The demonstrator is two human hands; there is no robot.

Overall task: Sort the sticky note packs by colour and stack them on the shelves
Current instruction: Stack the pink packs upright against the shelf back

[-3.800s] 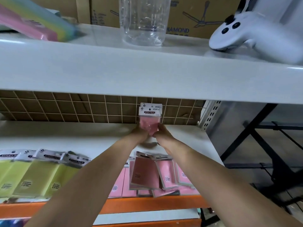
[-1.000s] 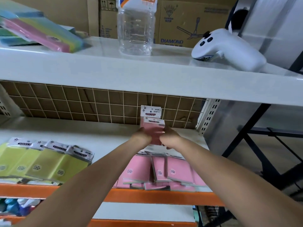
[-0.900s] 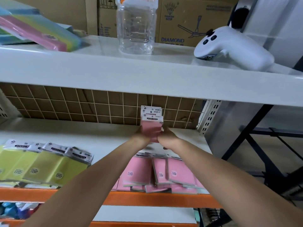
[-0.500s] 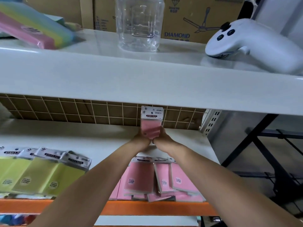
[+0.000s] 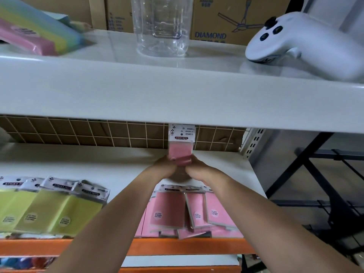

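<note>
I hold a small upright bundle of pink sticky note packs (image 5: pixel 180 149) at the back of the middle shelf (image 5: pixel 118 166), close to the wire grid. My left hand (image 5: pixel 164 167) grips its lower left side and my right hand (image 5: pixel 199 170) grips its lower right side. The white header cards reach up to the underside of the upper shelf. Several loose pink packs (image 5: pixel 189 211) lie at the shelf's front, under my forearms. A row of overlapping yellow packs (image 5: pixel 49 205) lies at the front left.
The upper shelf (image 5: pixel 177 91) carries a clear plastic bottle (image 5: pixel 161 26), a white controller (image 5: pixel 303 42), a multicoloured pack stack (image 5: pixel 33 32) and cardboard boxes (image 5: pixel 232 18) behind. An orange beam (image 5: pixel 187 248) edges the middle shelf. A black metal frame (image 5: pixel 325 174) stands at the right.
The pink bundle has been squared up: the front pack's header now sits level with the one behind. Both hands stay on it at the back of the shelf; the camera dipped slightly.
</note>
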